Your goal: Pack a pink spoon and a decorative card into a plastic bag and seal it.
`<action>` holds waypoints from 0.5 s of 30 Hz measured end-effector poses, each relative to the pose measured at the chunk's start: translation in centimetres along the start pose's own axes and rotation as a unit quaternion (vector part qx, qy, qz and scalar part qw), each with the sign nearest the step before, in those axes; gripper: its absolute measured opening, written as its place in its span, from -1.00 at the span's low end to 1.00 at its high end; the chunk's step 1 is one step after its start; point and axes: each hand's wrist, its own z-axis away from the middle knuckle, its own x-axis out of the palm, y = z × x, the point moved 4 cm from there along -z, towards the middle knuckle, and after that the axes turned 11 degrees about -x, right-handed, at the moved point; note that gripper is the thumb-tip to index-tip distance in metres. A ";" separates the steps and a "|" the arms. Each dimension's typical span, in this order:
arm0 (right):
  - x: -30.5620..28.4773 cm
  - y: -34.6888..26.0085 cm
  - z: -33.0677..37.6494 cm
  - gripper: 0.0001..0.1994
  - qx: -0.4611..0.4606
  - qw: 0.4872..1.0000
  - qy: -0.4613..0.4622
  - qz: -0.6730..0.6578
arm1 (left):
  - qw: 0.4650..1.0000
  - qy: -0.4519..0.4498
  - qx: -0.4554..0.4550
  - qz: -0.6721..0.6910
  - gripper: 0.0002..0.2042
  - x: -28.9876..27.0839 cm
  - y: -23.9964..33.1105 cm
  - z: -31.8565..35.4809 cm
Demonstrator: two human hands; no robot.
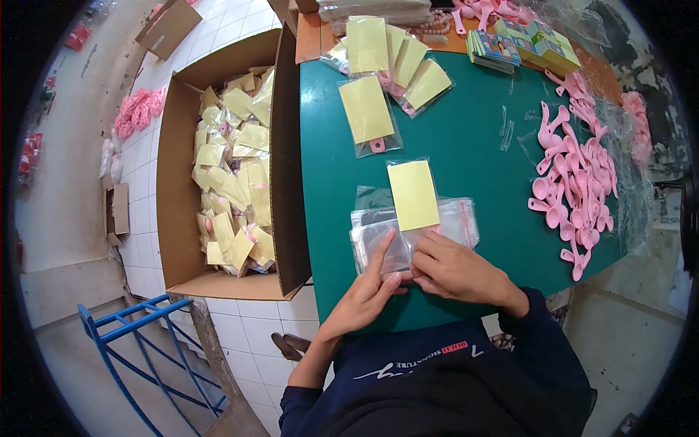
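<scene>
A clear plastic bag with a pale yellow card [413, 195] lies at a slight tilt over a stack of clear plastic bags [380, 244] near the table's front edge. My right hand [455, 271] has its fingers bent and pinched at the lower end of the carded bag, where a bit of pink shows. Beside it, my left hand [370, 293] rests at the stack's near edge. Its index finger points forward over the bags, and its thumb reaches toward my right fingertips. Its other fingers are partly hidden.
Pink plastic scoops [571, 182] lie piled on the right of the green table [331, 138]. Several carded bags [366, 109] sit at the back, near stacked printed cards [495, 51]. To the left, a cardboard box [178, 182] holds many carded bags, above a blue metal frame [138, 324].
</scene>
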 end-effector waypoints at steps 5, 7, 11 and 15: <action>0.0 -0.9 0.0 -0.81 -0.057 0.998 -0.006 0.031 | 0.997 0.031 -0.025 0.060 -0.41 0.3 0.9 -1.3; -0.2 -1.0 0.2 -0.84 -0.065 0.998 0.012 0.001 | 0.999 0.045 -0.029 0.006 -0.39 0.7 1.3 -2.0; -2.3 0.1 1.4 -0.84 -0.118 0.990 -0.018 -0.077 | 0.988 0.139 0.056 -0.024 -0.36 1.2 2.1 -2.3; -8.8 3.2 4.6 -0.86 -0.110 0.952 -0.068 -0.276 | 0.986 0.125 0.023 0.104 -0.44 0.9 1.9 -2.4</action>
